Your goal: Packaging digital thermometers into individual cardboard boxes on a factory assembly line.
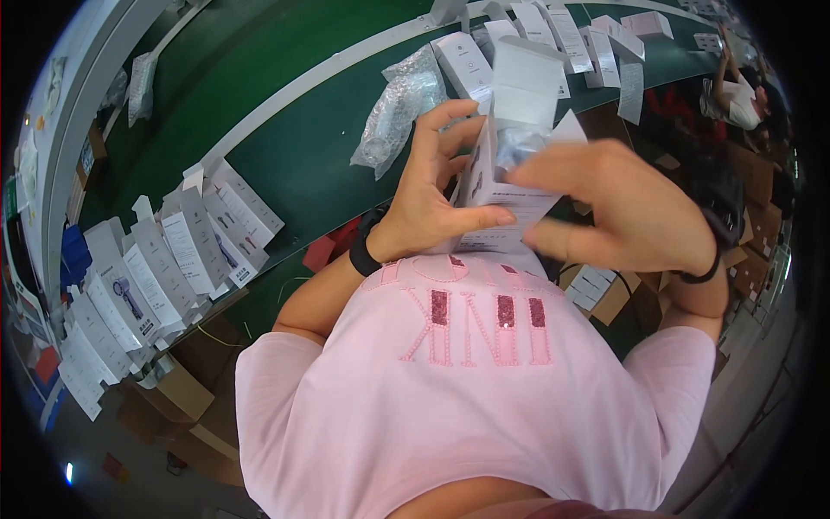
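My left hand (pixel 424 186) grips a tall white carton (pixel 523 203) close to my chest, fingers at its far left side and thumb across the near face. The carton's top is open, its long lid flap (pixel 525 86) standing up and a side flap sticking out on the right. Inside the mouth shows something in clear, shiny wrap (pixel 517 143), too covered to name. My right hand (pixel 631 212) is over the carton's right edge, thumb apart from the fingers. Motion blurs its fingertips, so I cannot tell if they pinch anything.
Left of the carton a bubble-wrapped item (pixel 402 108) lies on the green table (pixel 303 156). Several white cartons (pixel 160 268) stand in a row at the left edge; more cartons (pixel 562 43) stand at the far right. Brown cardboard boxes (pixel 186 389) sit below. Another person (pixel 735 95) is at the far right.
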Motion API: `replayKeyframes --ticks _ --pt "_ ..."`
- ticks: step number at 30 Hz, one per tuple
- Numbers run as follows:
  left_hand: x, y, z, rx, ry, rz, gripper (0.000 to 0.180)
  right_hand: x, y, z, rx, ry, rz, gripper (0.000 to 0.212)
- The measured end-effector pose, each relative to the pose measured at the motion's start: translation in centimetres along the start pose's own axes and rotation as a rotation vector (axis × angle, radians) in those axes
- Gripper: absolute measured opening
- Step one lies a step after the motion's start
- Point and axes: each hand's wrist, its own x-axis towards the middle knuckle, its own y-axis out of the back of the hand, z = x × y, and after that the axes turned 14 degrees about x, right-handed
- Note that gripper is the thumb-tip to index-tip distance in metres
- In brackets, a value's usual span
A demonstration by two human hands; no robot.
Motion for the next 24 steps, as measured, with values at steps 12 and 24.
replayKeyframes --ticks 12,24 --pt "-1.1 2.1 0.0 0.063 -0.031 0.153 0.084 1.4 2.3 -2.3 0.351 -0.265 0.281 0.028" --pt "1.4 2.7 1.3 0.316 0.107 -0.017 0.048 0.0 -6.0 9.3 0.913 0.041 0.399 0.048"
